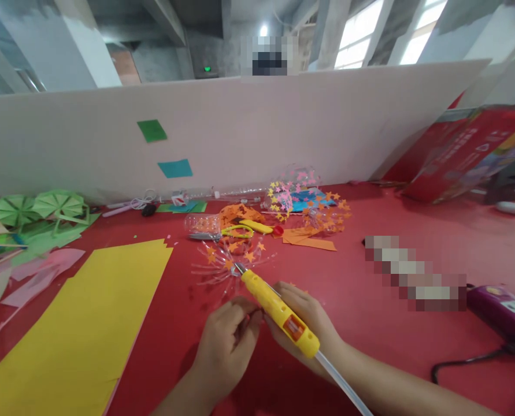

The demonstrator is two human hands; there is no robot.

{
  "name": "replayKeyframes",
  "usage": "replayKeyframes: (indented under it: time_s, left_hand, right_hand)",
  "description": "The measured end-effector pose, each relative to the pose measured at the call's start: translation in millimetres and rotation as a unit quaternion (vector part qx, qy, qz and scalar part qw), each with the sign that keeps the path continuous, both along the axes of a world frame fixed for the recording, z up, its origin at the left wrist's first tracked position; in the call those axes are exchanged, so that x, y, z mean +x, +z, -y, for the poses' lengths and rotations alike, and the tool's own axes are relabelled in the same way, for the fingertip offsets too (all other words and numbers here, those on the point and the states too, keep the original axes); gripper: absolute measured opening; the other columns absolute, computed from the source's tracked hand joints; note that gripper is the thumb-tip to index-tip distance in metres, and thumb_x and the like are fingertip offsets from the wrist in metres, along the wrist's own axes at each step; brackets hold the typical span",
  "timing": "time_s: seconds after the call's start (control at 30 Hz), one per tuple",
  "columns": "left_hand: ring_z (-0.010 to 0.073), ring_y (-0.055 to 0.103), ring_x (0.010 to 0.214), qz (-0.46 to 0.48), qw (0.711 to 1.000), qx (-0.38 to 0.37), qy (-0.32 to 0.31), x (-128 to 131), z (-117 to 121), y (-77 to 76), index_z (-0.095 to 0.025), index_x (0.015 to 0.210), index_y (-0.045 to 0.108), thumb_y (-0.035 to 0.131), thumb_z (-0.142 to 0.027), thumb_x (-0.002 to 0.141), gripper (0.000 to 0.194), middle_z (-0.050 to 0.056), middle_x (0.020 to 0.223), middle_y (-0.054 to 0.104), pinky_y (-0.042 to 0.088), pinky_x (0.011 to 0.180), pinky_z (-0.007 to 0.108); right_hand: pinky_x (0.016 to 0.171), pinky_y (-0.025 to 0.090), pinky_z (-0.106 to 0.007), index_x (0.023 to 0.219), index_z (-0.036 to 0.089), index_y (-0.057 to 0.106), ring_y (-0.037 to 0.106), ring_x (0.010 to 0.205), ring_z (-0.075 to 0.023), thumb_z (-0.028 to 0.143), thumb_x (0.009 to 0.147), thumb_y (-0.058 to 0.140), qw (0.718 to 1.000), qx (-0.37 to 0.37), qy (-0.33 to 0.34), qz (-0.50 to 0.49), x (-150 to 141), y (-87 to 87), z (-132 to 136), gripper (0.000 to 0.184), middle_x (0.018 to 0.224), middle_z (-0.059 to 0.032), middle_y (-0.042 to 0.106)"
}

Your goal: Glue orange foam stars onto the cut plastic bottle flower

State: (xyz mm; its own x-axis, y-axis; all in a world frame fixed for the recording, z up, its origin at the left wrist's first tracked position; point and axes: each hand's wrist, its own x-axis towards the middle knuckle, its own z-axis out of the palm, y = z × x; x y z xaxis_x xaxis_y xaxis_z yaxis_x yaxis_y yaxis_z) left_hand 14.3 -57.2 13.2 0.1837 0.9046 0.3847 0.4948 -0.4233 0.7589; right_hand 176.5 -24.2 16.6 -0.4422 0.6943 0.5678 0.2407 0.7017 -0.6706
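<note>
My right hand point(307, 315) is wrapped round a yellow glue gun point(278, 309). Its metal nozzle points away and to the left, and a whitish glue stick point(341, 381) sticks out of its back end. Left of the gun, my left hand point(229, 344) is closed, its thumb and fingers pinched together close to the right fingertips; whatever is in the pinch is hidden. Just past the nozzle lies a see-through plastic fringe with orange paper stars point(229, 263) at its strip ends. I cannot tell whether the nozzle touches it.
Behind the fringe are yellow-handled scissors point(237, 232), a yellow utility knife point(257, 226), orange paper strips point(309, 240) and more star-tipped plastic point(283, 199). Yellow sheets point(88, 312) lie left. A purple device with a cord point(504, 312) is at right. A white partition point(240, 133) stands behind.
</note>
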Motion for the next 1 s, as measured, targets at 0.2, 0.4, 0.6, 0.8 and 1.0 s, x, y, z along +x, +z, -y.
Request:
replayKeyframes:
  time_s: [0.2, 0.4, 0.6, 0.8, 1.0]
  left_hand:
    - [0.0125, 0.052, 0.057, 0.043, 0.998, -0.034, 0.017, -0.3, -2.3, 2.2, -0.019, 0.074, 0.060, 0.053, -0.027, 0.084, 0.015, 0.000, 0.063, 0.058, 0.044, 0.056, 0.021]
    - [0.0120, 0.050, 0.058, 0.058, 0.997, -0.051, 0.002, 0.2, -4.0, 1.6, -0.019, 0.071, 0.057, 0.049, -0.024, 0.084, 0.017, -0.001, 0.063, 0.056, 0.044, 0.058, 0.022]
    - [0.0106, 0.047, 0.055, 0.031, 0.999, -0.016, -0.007, 0.4, -0.3, 2.5, -0.018, 0.066, 0.052, 0.044, -0.017, 0.083, 0.019, -0.002, 0.060, 0.051, 0.039, 0.053, 0.020]
    - [0.0117, 0.049, 0.057, 0.051, 0.997, -0.050, -0.005, 3.8, 0.1, 1.2, -0.018, 0.069, 0.054, 0.047, -0.023, 0.084, 0.017, -0.001, 0.062, 0.053, 0.041, 0.055, 0.021]
    - [0.0107, 0.048, 0.057, 0.091, 0.995, -0.023, 0.035, -6.7, -3.1, 5.1, -0.018, 0.069, 0.055, 0.048, -0.025, 0.085, 0.018, -0.001, 0.063, 0.051, 0.041, 0.055, 0.020]
  right_hand:
    - [0.058, 0.042, -0.025, 0.071, 0.022, 0.041, 0.049, 0.066, -0.0150, 0.018, 0.075, 0.049, 0.998, 0.003, 0.052, -0.021, -1.0, 2.6, 4.6, 0.010, 0.073, -0.0027, 0.051]
    - [0.055, 0.039, -0.022, 0.067, 0.021, 0.040, 0.048, 0.060, -0.0120, 0.017, 0.075, 0.051, 0.998, -0.056, -0.011, -0.030, -3.7, 0.8, 4.7, 0.014, 0.066, 0.0015, 0.048]
    - [0.055, 0.039, -0.021, 0.070, 0.019, 0.050, 0.049, 0.060, -0.0105, 0.015, 0.073, 0.054, 0.970, -0.233, -0.007, -0.072, -2.1, 1.1, 2.6, 0.006, 0.068, 0.0028, 0.052]
    - [0.055, 0.042, -0.022, 0.074, 0.018, 0.053, 0.049, 0.059, -0.0106, 0.020, 0.074, 0.060, 0.950, -0.280, 0.009, -0.134, -3.3, -15.6, 3.3, 0.007, 0.069, 0.0017, 0.054]
    - [0.061, 0.050, -0.025, 0.086, 0.019, 0.061, 0.057, 0.066, -0.0137, 0.036, 0.080, 0.060, 0.958, -0.264, -0.028, -0.108, 2.2, 5.0, 5.0, 0.018, 0.075, -0.0012, 0.062]
